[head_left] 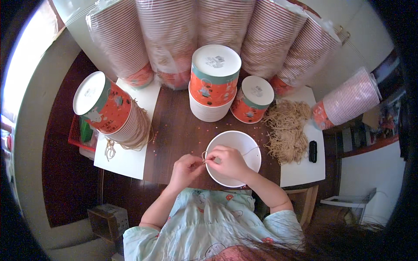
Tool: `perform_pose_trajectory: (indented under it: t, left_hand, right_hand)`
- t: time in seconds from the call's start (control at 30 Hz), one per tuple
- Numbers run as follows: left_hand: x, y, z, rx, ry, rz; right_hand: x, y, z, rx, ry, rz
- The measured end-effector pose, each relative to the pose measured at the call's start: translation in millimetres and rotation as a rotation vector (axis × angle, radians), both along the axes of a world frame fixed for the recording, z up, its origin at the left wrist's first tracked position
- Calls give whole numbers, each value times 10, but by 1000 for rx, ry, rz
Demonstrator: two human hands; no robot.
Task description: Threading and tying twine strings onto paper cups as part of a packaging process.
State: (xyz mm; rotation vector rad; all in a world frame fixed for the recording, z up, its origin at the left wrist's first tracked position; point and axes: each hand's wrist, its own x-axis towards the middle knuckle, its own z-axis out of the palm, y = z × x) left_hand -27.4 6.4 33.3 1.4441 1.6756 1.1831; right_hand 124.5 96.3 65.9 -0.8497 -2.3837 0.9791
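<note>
In front of me a white paper bucket [252,168] stands mouth up near the table's front edge. A thin beige cord [251,150] runs across its mouth from a spot on the right wall toward my fingers. My left hand [187,171] is closed in a pinch on the cord at the left rim. My right hand [227,162] reaches over the mouth, its fingertips also pinching the cord and meeting those of the left. A small loop shows above the fingertips; its exact form is hidden by the fingers.
Upside-down orange-and-green buckets stand in a tall stack [214,89] and a short one [252,99] beyond. Another stack with cords [114,108] leans at left. A cord heap [287,130] and a black object [313,151] lie right. Plastic-wrapped bucket stacks [167,39] line the back.
</note>
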Motion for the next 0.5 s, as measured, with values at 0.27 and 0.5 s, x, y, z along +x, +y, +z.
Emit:
perform_pose_trajectory:
  t: [0.27, 0.5]
  left_hand:
    - [34, 15, 28, 215, 207, 79]
    - [53, -6, 24, 123, -88, 51]
  right_hand:
    - [0, 10, -8, -42, -12, 22]
    - [0, 15, 0, -51, -15, 11]
